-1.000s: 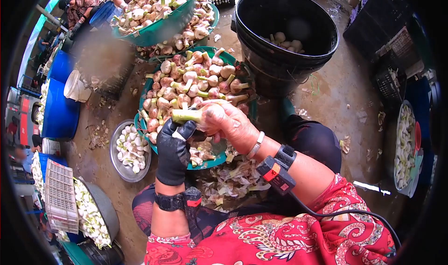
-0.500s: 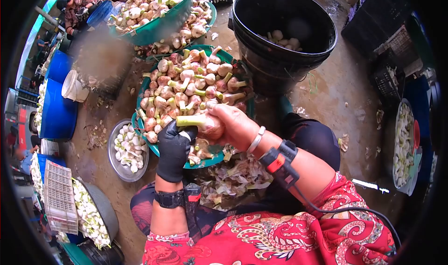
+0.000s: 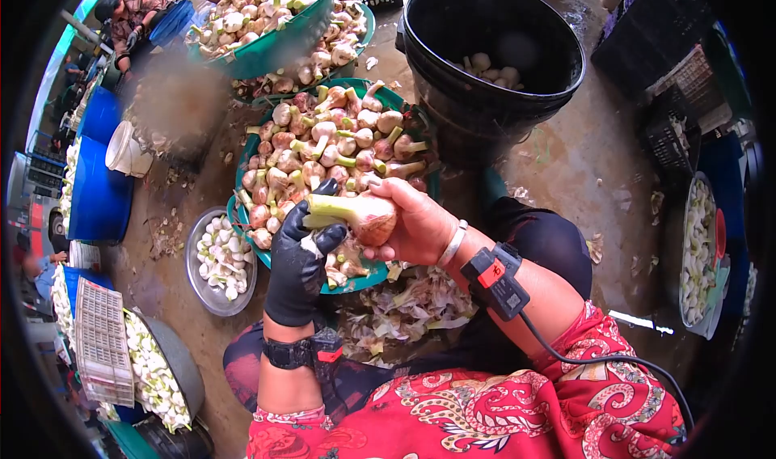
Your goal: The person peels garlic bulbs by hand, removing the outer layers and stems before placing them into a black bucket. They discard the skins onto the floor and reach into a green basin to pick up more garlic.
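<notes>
A garlic bulb (image 3: pixel 374 219) with a thick, pale green stem is held between my two hands, above a green basin (image 3: pixel 374 279) heaped with unpeeled garlic. My right hand (image 3: pixel 422 223), bare, grips the bulb from the right with fingers and thumb. From the left, my left hand (image 3: pixel 299 257) in a black glove has its fingers curled around the stem, thumb below it. Something pale shows by the gloved palm, too small to name. Loose garlic skins (image 3: pixel 408 317) lie in a heap beneath my wrists.
Peeled white garlic fills a metal bowl (image 3: pixel 191 257) on the left. A tall black bucket (image 3: pixel 477 111) at the back right has some bulbs inside. Behind stands another heaped green basin (image 3: pixel 279 50). Blue tubs (image 3: pixel 105 188) line the left; a co-worker (image 3: pixel 133 14) sits at the far left.
My left hand has loosened and its fingers have spread around the stem. The garlic bulb has shifted slightly right and tilted, showing more of its root side. The co-worker's arm has moved.
</notes>
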A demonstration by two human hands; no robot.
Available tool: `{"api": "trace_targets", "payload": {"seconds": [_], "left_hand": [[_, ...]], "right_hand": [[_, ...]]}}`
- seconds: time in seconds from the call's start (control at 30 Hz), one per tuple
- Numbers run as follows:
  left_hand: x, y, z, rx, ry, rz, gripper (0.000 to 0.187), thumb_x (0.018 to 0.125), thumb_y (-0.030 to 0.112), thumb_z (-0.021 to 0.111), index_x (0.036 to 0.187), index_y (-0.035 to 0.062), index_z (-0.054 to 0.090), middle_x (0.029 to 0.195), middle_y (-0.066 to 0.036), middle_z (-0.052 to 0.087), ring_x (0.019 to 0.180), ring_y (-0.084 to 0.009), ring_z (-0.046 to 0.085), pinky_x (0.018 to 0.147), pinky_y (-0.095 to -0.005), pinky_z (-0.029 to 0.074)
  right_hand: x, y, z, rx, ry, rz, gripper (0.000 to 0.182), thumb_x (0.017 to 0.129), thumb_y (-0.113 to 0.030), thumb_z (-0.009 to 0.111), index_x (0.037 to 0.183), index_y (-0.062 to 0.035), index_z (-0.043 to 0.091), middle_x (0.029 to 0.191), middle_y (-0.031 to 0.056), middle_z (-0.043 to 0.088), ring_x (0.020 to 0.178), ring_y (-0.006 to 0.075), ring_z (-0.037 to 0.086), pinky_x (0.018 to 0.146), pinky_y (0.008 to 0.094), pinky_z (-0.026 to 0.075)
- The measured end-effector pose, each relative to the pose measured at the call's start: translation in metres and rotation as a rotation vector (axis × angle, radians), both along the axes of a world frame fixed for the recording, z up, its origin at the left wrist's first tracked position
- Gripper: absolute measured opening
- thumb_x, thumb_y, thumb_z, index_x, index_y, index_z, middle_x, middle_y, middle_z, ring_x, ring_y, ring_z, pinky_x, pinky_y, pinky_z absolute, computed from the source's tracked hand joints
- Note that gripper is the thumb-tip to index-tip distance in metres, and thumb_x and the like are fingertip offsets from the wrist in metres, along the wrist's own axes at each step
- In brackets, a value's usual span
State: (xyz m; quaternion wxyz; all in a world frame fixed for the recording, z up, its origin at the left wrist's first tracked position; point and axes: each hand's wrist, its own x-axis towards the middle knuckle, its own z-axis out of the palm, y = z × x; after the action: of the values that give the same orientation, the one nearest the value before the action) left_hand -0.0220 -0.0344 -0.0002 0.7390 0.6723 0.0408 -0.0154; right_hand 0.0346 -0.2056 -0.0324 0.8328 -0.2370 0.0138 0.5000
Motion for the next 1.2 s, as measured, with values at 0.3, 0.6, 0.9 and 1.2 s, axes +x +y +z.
{"api": "trace_targets", "payload": {"seconds": [0.3,0.6,0.9,1.2], "left_hand": [[-0.011,0.014,0.003,0.487,-0.296,-0.094,0.024,0.076,-0.001,0.063,0.099,0.0008,0.067,0.094,-0.009,0.069,0.087,-0.0208,0.066,0.077,-0.0328,0.051],[-0.035,-0.002,0.010,0.154,-0.102,-0.050,0.021,0.091,0.009,0.054,0.106,-0.0025,0.062,0.102,-0.011,0.066,0.092,-0.0207,0.064,0.084,-0.0325,0.050],[-0.050,-0.030,0.030,-0.010,-0.108,0.033,0.051,0.082,0.007,0.068,0.130,-0.0002,0.051,0.130,-0.009,0.055,0.113,-0.0154,0.054,0.096,-0.0291,0.044],[-0.037,-0.046,0.036,0.377,-0.052,0.028,0.022,0.090,0.012,0.059,0.106,-0.0020,0.065,0.098,-0.006,0.067,0.087,-0.0119,0.062,0.078,-0.0271,0.051]], "right_hand": [[-0.007,-0.007,0.006,0.008,-0.002,0.234,0.045,0.092,-0.045,0.042,0.106,-0.0051,0.056,0.081,0.0116,0.063,0.057,0.0213,0.060,0.040,0.0256,0.043],[-0.021,-0.019,0.020,0.061,-0.142,0.340,0.044,0.089,-0.038,0.051,0.107,0.0017,0.057,0.076,0.0138,0.064,0.055,0.0227,0.061,0.041,0.0265,0.046],[-0.017,-0.025,0.028,-0.078,-0.285,0.024,0.022,0.088,-0.025,0.062,0.103,-0.0095,0.058,0.085,0.0022,0.061,0.072,0.0164,0.063,0.056,0.0327,0.050],[-0.024,-0.028,0.020,-0.890,-1.509,-0.784,0.005,0.073,-0.006,0.059,0.076,-0.0024,0.056,0.072,0.0130,0.055,0.070,0.0340,0.056,0.066,0.0418,0.046]]}}
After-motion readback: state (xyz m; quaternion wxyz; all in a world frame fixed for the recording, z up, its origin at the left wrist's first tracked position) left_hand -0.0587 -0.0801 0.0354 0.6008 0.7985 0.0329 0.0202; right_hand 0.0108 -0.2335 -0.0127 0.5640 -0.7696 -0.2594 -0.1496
